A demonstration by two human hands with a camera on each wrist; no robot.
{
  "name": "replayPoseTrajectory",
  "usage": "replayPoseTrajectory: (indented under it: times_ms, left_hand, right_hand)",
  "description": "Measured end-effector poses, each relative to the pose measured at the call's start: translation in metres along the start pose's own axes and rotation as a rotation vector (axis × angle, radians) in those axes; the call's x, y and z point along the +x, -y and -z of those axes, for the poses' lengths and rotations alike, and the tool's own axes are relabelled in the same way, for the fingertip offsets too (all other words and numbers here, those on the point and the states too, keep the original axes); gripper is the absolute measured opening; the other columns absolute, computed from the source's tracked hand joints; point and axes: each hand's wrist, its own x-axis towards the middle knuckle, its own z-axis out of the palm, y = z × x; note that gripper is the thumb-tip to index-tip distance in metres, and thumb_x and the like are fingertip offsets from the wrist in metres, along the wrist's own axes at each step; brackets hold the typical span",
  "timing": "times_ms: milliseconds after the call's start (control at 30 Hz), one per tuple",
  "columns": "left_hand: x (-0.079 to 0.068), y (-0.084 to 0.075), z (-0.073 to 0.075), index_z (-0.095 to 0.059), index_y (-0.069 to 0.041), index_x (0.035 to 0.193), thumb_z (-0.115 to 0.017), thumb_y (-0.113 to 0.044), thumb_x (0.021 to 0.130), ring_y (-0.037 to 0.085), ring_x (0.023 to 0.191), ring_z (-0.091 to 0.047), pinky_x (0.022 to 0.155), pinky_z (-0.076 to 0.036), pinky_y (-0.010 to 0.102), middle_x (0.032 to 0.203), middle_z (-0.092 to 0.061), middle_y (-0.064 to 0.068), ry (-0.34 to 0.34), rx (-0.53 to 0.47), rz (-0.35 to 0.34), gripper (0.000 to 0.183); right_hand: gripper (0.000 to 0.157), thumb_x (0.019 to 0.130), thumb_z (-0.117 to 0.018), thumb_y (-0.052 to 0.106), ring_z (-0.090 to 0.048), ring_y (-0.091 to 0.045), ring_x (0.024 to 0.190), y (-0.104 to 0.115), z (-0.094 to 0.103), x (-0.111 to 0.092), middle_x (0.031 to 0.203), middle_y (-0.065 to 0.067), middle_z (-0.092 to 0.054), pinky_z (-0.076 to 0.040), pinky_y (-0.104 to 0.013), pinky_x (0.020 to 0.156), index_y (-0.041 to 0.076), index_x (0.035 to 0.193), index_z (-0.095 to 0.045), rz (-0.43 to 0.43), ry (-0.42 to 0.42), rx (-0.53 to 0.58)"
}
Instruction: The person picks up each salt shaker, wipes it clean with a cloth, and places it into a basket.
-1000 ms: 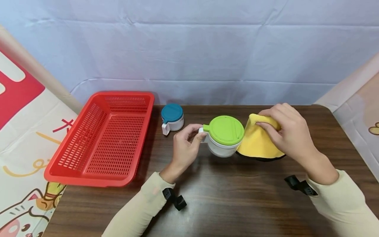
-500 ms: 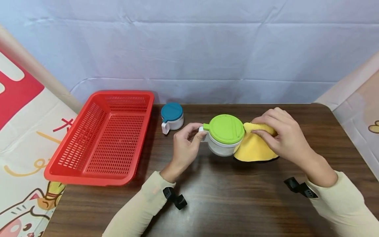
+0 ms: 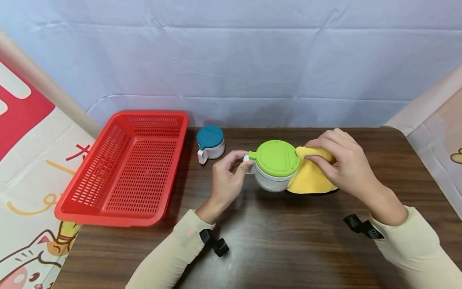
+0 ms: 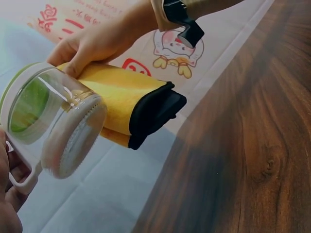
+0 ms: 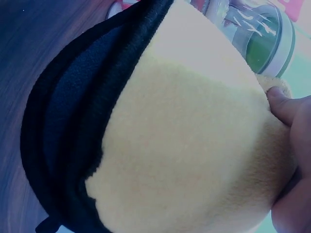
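Note:
A clear seasoning jar with a green lid [image 3: 277,158] is held above the table by my left hand [image 3: 227,180], which pinches its white handle [image 4: 26,182]. Through the jar's transparent wall [image 4: 58,97] the left wrist view shows a whitish base. My right hand [image 3: 343,164] grips a folded yellow cloth [image 3: 312,176] with a black edge. The cloth's top fold touches the jar's right side, and its lower part hangs down. In the right wrist view the cloth [image 5: 189,126] fills most of the picture and hides part of the jar [image 5: 265,36].
A red plastic basket [image 3: 167,192] stands at the left of the wooden table [image 3: 274,249]. Between it and the green-lidded jar, near the back edge, sits a smaller jar with a blue lid [image 3: 210,137]. A pale cloth backdrop [image 3: 231,72] hangs behind the table.
My right hand has moved left with the yellow cloth, bringing its top fold against the jar's side. My left hand and the jar have stayed nearly still.

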Motion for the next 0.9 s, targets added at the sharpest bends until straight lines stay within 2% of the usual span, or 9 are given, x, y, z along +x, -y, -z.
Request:
replayPoseTrajectory:
  times_ms: [233, 300, 367, 467, 667, 900]
  left_hand:
    - [-0.001, 0.000, -0.001, -0.071, 0.007, 0.103, -0.074, -0.001, 0.091, 0.017, 0.083, -0.071, 0.075, -0.059, 0.028, 0.096, -0.074, 0.017, 0.001, 0.008, 0.010, 0.014]
    - [-0.001, 0.000, -0.001, -0.070, 0.006, 0.103, -0.074, -0.001, 0.091, 0.018, 0.083, -0.071, 0.075, -0.059, 0.028, 0.096, -0.074, 0.017, 0.000, 0.011, 0.012, 0.014]
    - [-0.001, 0.000, -0.001, -0.070, 0.006, 0.103, -0.075, -0.002, 0.091, 0.018, 0.083, -0.072, 0.075, -0.059, 0.029, 0.096, -0.074, 0.017, -0.001, 0.012, 0.014, 0.014]
    - [-0.002, 0.001, -0.002, -0.071, 0.006, 0.103, -0.075, -0.002, 0.091, 0.020, 0.084, -0.072, 0.076, -0.060, 0.029, 0.097, -0.074, 0.017, 0.000, 0.014, 0.019, 0.015]
    - [-0.002, 0.001, -0.002, -0.070, 0.006, 0.104, -0.075, -0.002, 0.091, 0.022, 0.086, -0.073, 0.077, -0.060, 0.031, 0.098, -0.074, 0.017, 0.005, 0.005, 0.024, 0.016]
    - [-0.002, 0.001, -0.004, -0.071, 0.006, 0.103, -0.075, -0.002, 0.091, 0.020, 0.085, -0.073, 0.077, -0.060, 0.030, 0.097, -0.074, 0.017, 0.002, -0.004, 0.026, 0.015]
  right_hand:
    - [0.046, 0.101, -0.060, 0.046, -0.046, -0.019, 0.079, -0.005, -0.005, 0.001, 0.083, -0.006, -0.065, -0.034, -0.031, 0.074, 0.003, 0.093, -0.073, -0.032, 0.007, 0.006]
    - [0.027, 0.097, -0.071, 0.031, -0.047, -0.019, 0.079, -0.006, -0.006, 0.002, 0.084, -0.006, -0.065, -0.035, -0.032, 0.075, 0.004, 0.094, -0.073, -0.048, 0.009, 0.016]
    - [0.013, 0.089, -0.080, 0.013, -0.047, -0.019, 0.080, -0.007, -0.008, 0.003, 0.085, -0.005, -0.066, -0.035, -0.032, 0.075, 0.004, 0.094, -0.073, -0.064, 0.016, 0.023]
    - [0.030, 0.071, -0.086, -0.009, -0.047, -0.019, 0.080, -0.008, -0.011, 0.005, 0.084, -0.005, -0.066, -0.035, -0.032, 0.074, 0.005, 0.094, -0.073, -0.072, 0.013, 0.028]
    - [0.032, 0.070, -0.086, -0.011, -0.046, -0.018, 0.080, -0.011, -0.013, 0.010, 0.085, -0.004, -0.065, -0.034, -0.032, 0.072, 0.006, 0.095, -0.073, -0.073, 0.027, 0.029]
    - [0.030, 0.076, -0.083, -0.011, -0.047, -0.014, 0.086, -0.021, -0.011, 0.020, 0.092, -0.003, -0.066, -0.034, -0.028, 0.071, 0.006, 0.100, -0.076, -0.080, 0.129, 0.062]
